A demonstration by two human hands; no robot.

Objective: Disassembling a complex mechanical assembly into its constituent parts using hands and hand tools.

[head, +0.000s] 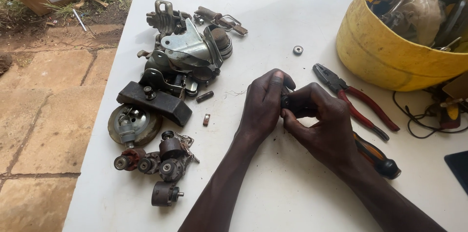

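My left hand [263,105] and my right hand [321,124] meet over the middle of the white table [292,7]. Both pinch a small dark round part [285,101] between their fingertips; most of it is hidden by the fingers. Just right of my hands lie red-handled pliers [356,99]. A screwdriver with an orange and black handle [378,156] pokes out from under my right wrist. A small round bearing [298,50] lies alone beyond my hands.
A pile of grey metal mechanism parts [183,54] fills the table's left side, with a black block [155,102], a worn wheel [132,123] and several small rollers [163,159]. A yellow bucket [385,56] of scrap stands far right. Black cable [429,120] lies beside it.
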